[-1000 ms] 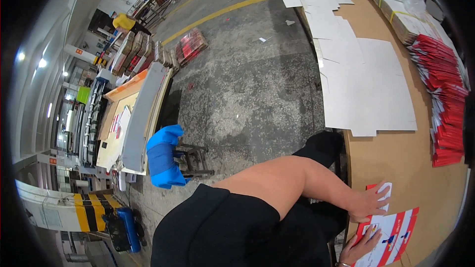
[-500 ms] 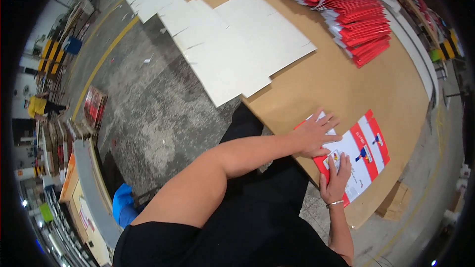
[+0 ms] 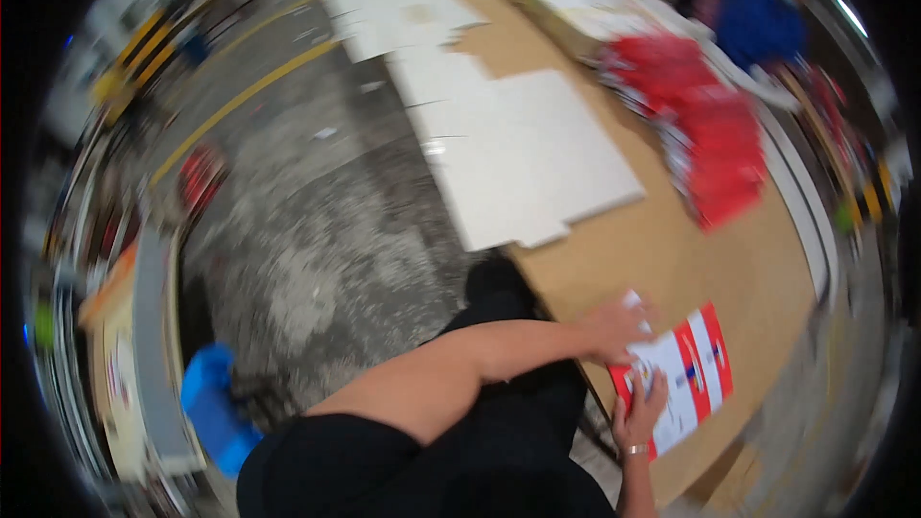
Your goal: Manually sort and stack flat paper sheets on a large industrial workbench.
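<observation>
A flat printed card piece (image 3: pixel 679 379), red and white with small blue pictures, lies at the near edge of the brown table (image 3: pixel 672 264). My left hand (image 3: pixel 614 328) rests over its far left end, palm down. Its fingers look stretched out, though motion smears them, and a white bit of card shows by the fingertips. My right hand (image 3: pixel 641 412), with a band on the wrist, lies on the card's near left part with fingers apart. Neither hand appears to grasp the card.
Large white cardboard sheets (image 3: pixel 518 153) lie along the table's left side, overhanging the edge. A fanned pile of red and white card pieces (image 3: pixel 715 153) sits at the far right, beside a pale stack (image 3: pixel 561 5). Blue material (image 3: pixel 758 19) is beyond. A brown carton (image 3: pixel 734 480) stands below the table's right edge.
The view has shifted, so the table and hands appear lower and blurred. Both hands stay on the card; the left hand's fingers look slightly drawn in. More of the table's far end shows.
</observation>
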Demonstrator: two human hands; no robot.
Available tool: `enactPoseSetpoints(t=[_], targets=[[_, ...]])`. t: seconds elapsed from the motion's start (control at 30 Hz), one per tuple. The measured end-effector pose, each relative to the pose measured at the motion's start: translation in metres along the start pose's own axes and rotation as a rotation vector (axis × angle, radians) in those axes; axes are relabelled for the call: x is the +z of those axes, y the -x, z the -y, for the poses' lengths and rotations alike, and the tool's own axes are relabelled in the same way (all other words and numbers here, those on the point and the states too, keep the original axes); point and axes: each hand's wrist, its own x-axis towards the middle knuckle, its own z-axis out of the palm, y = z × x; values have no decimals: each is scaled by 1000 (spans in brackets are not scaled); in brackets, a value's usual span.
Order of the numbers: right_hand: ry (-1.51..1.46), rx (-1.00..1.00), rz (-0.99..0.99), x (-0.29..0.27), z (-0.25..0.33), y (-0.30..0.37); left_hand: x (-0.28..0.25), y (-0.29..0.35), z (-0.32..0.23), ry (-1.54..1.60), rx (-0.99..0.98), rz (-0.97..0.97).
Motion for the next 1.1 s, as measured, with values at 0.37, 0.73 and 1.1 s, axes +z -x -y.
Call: enactPoseSetpoints(t=[0.37,0.73,1.1], targets=[[138,-186,-46,-7,7,3,32,-11,3,-210,133,-153],[569,-85,147,-43,-43,-6,-2,-21,56,294,94,-330],[-1287,987,-618,-42,-193,43,-56,28,80,-180,49,-1]])
